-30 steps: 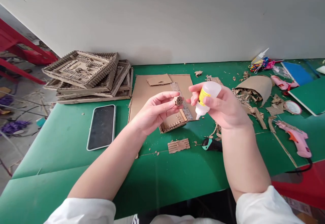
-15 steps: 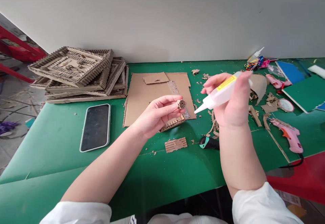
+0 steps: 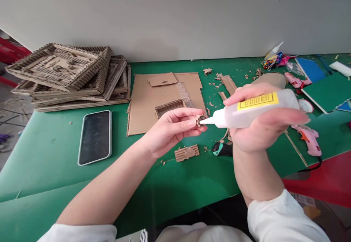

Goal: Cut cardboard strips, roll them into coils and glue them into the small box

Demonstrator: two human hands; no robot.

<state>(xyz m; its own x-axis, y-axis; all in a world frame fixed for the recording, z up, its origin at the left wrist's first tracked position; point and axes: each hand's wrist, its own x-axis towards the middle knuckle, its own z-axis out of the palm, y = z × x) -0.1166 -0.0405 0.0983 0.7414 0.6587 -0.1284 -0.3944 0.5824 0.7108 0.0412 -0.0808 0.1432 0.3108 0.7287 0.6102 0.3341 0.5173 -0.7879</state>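
Between the thumb and fingers of my left hand (image 3: 172,128) is a small roll of corrugated cardboard (image 3: 201,120), its end facing right. My right hand (image 3: 255,132) is closed around a clear glue bottle (image 3: 257,108) with a yellow label, held almost level. The bottle's white nozzle tip is at the end of the roll and appears to touch it. Behind my left hand, a small cardboard box frame (image 3: 170,106) and a clear ruler (image 3: 184,94) lie on a flat cardboard sheet (image 3: 142,95). A strip of corrugated cardboard (image 3: 187,153) lies just in front of my hands.
Stacked cardboard trays (image 3: 68,74) stand at the back left, with a phone (image 3: 95,137) in front of them. A black-and-teal handled tool (image 3: 222,149) lies near my right wrist. Farther right are a pink glue gun (image 3: 309,139), a green board (image 3: 329,92) and cardboard scraps.
My right hand has brought the glue bottle left and levelled it, so its nozzle now meets the cardboard roll. My left hand stays closed on the roll. The view has shifted slightly.
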